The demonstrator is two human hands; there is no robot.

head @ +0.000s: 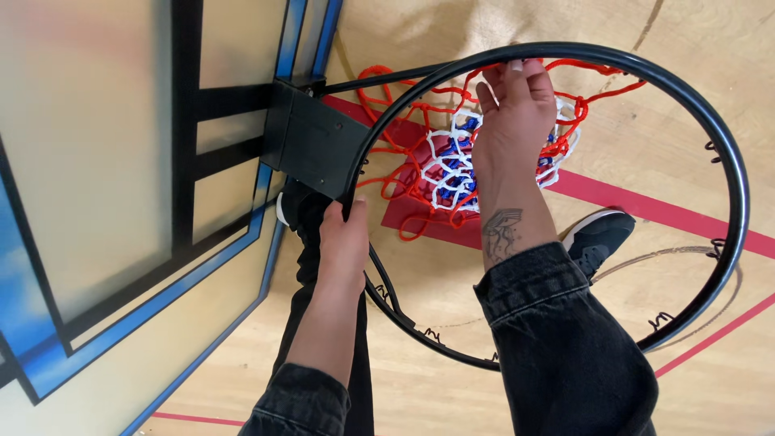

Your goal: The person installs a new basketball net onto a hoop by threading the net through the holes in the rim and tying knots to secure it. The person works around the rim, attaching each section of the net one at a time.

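The net point(452, 165), a tangle of red, white and blue cord, hangs bunched inside the black hoop point(731, 161), gathered mostly under and to either side of the right hand point(517, 109). That hand reaches in through the ring from the near side, its fingers curled shut around red strands of the net right at the far rim, so the cord and the rim sit together at the fingertips. A dark denim sleeve point(565, 339) covers the forearm behind it, and a tattoo shows on the bare wrist.

The left hand point(343, 234) is clamped on the near-left arc of the hoop, fingers wrapped over the tube, just beside the black bracket point(311, 141) that joins the ring to the backboard point(105, 186). The backboard, pale with black and blue lines, stands to the left of that hand.

Small wire hooks point(662, 320) sit along the rim to the right of the right hand, several of them bare.

Far below both hands lies the wooden floor point(500, 387) with red court lines, and a dark shoe point(601, 238) shows just right of the right wrist.
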